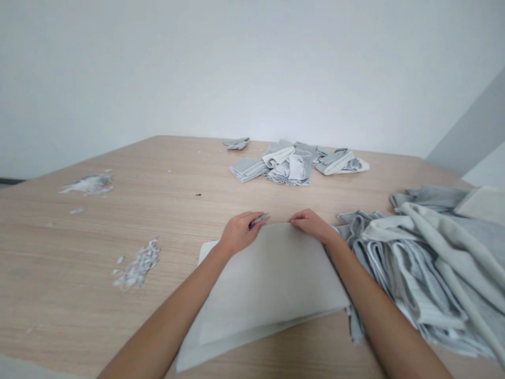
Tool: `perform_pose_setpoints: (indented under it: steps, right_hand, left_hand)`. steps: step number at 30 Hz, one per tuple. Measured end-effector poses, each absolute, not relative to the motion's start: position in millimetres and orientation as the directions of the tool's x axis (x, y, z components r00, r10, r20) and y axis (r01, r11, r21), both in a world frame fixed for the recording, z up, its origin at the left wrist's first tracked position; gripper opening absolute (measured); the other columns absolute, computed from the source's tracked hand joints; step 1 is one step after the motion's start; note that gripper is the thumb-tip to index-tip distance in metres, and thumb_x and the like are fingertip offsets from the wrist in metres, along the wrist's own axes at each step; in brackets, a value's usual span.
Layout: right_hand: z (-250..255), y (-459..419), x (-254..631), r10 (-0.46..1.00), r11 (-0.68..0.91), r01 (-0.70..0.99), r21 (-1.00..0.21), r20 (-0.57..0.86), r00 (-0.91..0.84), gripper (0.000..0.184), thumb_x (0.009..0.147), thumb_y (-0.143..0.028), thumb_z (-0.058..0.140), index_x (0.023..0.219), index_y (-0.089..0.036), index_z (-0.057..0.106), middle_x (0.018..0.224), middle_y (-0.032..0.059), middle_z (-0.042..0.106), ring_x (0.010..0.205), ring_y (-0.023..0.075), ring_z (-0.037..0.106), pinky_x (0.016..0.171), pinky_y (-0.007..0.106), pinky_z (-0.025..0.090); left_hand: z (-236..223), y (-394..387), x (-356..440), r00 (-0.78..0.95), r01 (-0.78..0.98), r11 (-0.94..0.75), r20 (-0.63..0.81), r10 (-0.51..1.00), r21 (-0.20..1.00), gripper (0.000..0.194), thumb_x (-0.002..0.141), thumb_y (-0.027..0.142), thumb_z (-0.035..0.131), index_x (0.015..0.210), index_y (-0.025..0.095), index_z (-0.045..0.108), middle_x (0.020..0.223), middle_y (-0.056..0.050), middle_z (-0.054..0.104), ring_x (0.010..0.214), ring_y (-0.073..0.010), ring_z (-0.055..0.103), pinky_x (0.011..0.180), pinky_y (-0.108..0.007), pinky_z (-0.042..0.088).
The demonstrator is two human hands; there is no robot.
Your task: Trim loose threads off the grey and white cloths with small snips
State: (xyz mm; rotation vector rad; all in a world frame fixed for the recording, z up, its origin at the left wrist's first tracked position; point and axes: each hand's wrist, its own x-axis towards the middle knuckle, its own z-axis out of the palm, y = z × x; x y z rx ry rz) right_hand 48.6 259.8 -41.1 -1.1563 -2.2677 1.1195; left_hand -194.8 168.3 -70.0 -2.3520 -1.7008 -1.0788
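A pale grey, folded piece of fabric (276,273) lies spread on the table in front of me. My left hand (240,231) is closed around small thread snips (263,217), with a purple handle and a greyish tip pointing right. Its fingertips also rest at the far left corner of the fabric. On the right, my right hand (310,223) pinches the fabric's far edge between thumb and fingers. A white corner of something flat (207,248) shows from under the fabric beside my left wrist.
To the right is a large heap of grey and white cloth (418,263). Folded cloth pieces (290,163) lie by the wall. Small scraps form two piles, one nearer (140,266) and one farther (90,184). A tiny dark object (198,195) lies on the wooden table (177,210).
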Motion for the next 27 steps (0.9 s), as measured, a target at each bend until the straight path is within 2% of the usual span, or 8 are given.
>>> perform_pose_setpoints:
  steps: [8, 10, 12, 14, 17, 22, 27]
  right_hand:
    - [-16, 264, 64, 0.742, 0.393, 0.559, -0.730, -0.107, -0.662, 0.014, 0.061, -0.018, 0.058, 0.049, -0.015, 0.064, 0.045, -0.0062, 0.048, 0.051, 0.0104, 0.041, 0.056, 0.025, 0.031]
    - [-14, 265, 68, 0.747, 0.379, 0.553, -0.742, -0.107, -0.656, 0.012, 0.061, -0.019, 0.060, 0.051, -0.015, 0.066, 0.047, -0.0056, 0.051, 0.052, 0.0109, 0.043, 0.057, 0.025, 0.032]
    - [-15, 264, 69, 0.757, 0.353, 0.535, -0.767, -0.102, -0.645, 0.012, 0.063, -0.022, 0.061, 0.061, -0.015, 0.071, 0.055, -0.0030, 0.061, 0.057, 0.0131, 0.050, 0.059, 0.025, 0.036]
    - [-20, 263, 68, 0.767, 0.320, 0.507, -0.800, -0.095, -0.634, 0.019, 0.066, -0.026, 0.063, 0.074, -0.015, 0.076, 0.067, 0.0003, 0.069, 0.065, 0.0160, 0.058, 0.064, 0.026, 0.041]
    - [-31, 259, 65, 0.791, 0.251, 0.449, -0.858, -0.086, -0.606, 0.030, 0.069, -0.033, 0.063, 0.087, -0.014, 0.077, 0.080, 0.0038, 0.074, 0.074, 0.0183, 0.063, 0.070, 0.028, 0.046]
    - [-40, 252, 62, 0.821, 0.090, 0.332, -0.939, -0.119, -0.559, 0.033, 0.066, -0.040, 0.068, 0.085, -0.014, 0.075, 0.074, 0.0024, 0.072, 0.068, 0.0170, 0.061, 0.069, 0.030, 0.047]
    - [-39, 249, 61, 0.798, -0.092, 0.208, -0.974, -0.197, -0.570, 0.030, 0.060, -0.038, 0.075, 0.080, -0.016, 0.074, 0.070, 0.0002, 0.069, 0.063, 0.0152, 0.058, 0.064, 0.028, 0.045]
  left_hand:
    - [-68, 166, -194, 0.155, 0.855, -0.395, 0.562, 0.813, 0.336, 0.032, 0.093, 0.039, 0.056, 0.117, 0.021, 0.068, 0.106, -0.008, 0.075, 0.093, -0.0217, 0.071, 0.085, -0.035, 0.057]
    - [-67, 165, -194, 0.151, 0.855, -0.395, 0.566, 0.811, 0.337, 0.032, 0.094, 0.039, 0.055, 0.118, 0.021, 0.068, 0.105, -0.008, 0.075, 0.092, -0.0216, 0.071, 0.085, -0.035, 0.057]
    - [-67, 163, -192, 0.156, 0.851, -0.402, 0.569, 0.807, 0.338, 0.032, 0.094, 0.039, 0.055, 0.118, 0.022, 0.068, 0.107, -0.008, 0.075, 0.094, -0.0218, 0.071, 0.087, -0.036, 0.056]
    - [-66, 162, -190, 0.165, 0.847, -0.413, 0.571, 0.804, 0.336, 0.032, 0.095, 0.039, 0.055, 0.119, 0.021, 0.068, 0.109, -0.008, 0.074, 0.097, -0.0219, 0.070, 0.089, -0.036, 0.056]
    - [-61, 160, -184, 0.167, 0.825, -0.435, 0.579, 0.798, 0.361, 0.033, 0.095, 0.039, 0.055, 0.120, 0.021, 0.067, 0.108, -0.008, 0.075, 0.096, -0.0207, 0.071, 0.089, -0.035, 0.056]
    - [-55, 158, -171, 0.147, 0.736, -0.489, 0.594, 0.791, 0.469, 0.030, 0.094, 0.039, 0.057, 0.116, 0.022, 0.069, 0.107, -0.007, 0.076, 0.093, -0.0201, 0.072, 0.087, -0.034, 0.058]
    - [-57, 157, -163, 0.194, 0.743, -0.474, 0.526, 0.828, 0.472, 0.030, 0.094, 0.039, 0.057, 0.118, 0.024, 0.069, 0.111, -0.006, 0.075, 0.098, -0.0211, 0.071, 0.088, -0.034, 0.057]
